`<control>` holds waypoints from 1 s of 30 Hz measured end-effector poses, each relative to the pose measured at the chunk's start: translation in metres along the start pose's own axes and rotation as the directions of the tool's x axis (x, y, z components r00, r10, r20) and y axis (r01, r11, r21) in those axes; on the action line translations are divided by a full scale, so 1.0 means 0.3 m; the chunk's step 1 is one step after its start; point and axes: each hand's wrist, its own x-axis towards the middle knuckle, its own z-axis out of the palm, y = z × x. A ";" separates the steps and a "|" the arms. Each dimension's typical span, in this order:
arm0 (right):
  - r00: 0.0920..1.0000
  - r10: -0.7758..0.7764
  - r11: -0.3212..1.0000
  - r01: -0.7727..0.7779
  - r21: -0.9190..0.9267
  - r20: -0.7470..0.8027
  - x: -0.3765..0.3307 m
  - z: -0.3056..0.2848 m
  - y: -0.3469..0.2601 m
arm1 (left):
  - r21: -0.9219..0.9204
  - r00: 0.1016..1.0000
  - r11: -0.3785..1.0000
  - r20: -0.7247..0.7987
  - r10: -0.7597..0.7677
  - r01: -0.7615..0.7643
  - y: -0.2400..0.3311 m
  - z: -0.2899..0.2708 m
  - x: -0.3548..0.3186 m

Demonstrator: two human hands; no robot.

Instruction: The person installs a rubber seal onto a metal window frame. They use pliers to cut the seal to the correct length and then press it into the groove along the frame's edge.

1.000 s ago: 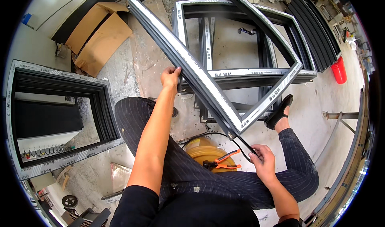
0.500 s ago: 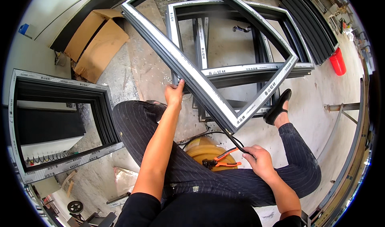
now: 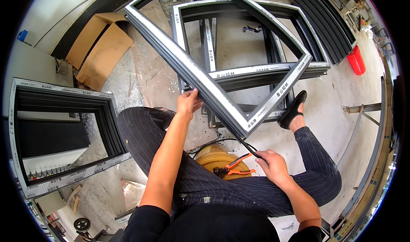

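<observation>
A dark metal window frame point(image 3: 188, 66) with white protective film lies slanted across other frames in front of me. My left hand point(image 3: 188, 102) is at its near left edge, thumb against the black side and fingers apart. A thin black rubber strip point(image 3: 247, 145) runs from the frame's near corner into my right hand point(image 3: 273, 166), which is closed around it. Below the strip, orange-handled pliers point(image 3: 232, 168) lie on a round yellowish-brown tub or lid point(image 3: 203, 160) between my legs. A dark cord or strip loops behind the tub.
More frames point(image 3: 273, 66) are stacked under the slanted one. Another frame stack point(image 3: 113, 126) stands at my left, near a cardboard box point(image 3: 104, 56). Dark framed panels point(image 3: 322, 24) lean at the back right beside a red bucket point(image 3: 356, 61). A metal rack point(image 3: 363, 156) edges the right side.
My left hand's fingers have loosened and spread at the frame's edge. My right hand still grips the strip, nearly in the same place. The whole view has shifted slightly.
</observation>
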 end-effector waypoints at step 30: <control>0.991 0.133 0.949 -0.120 0.293 -0.024 0.023 0.059 0.099 | 0.135 0.971 0.991 0.234 -0.052 0.021 -0.194 0.046 -0.144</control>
